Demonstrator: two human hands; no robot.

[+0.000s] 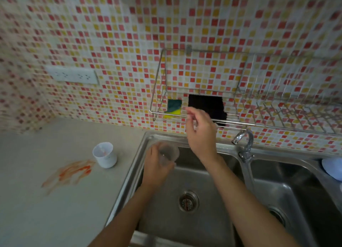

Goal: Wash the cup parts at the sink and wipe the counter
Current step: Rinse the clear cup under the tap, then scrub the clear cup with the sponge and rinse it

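Observation:
My left hand (155,165) is shut on a clear plastic cup (169,152), held tilted over the left basin of the steel sink (140,150). My right hand (200,131) is raised in front of the wall rack, fingers pinched on what looks like a thin clear plastic piece (214,125), though blur hides its shape. A white cup (105,155) stands upright on the counter left of the sink. In front of it an orange smear (74,172) spreads over the counter.
A wire rack (240,123) on the tiled wall holds a green-yellow sponge (174,106) and a black cloth (207,106). The faucet (244,141) runs a stream of water over the sink divider. A pale blue object (332,168) lies at the right rim.

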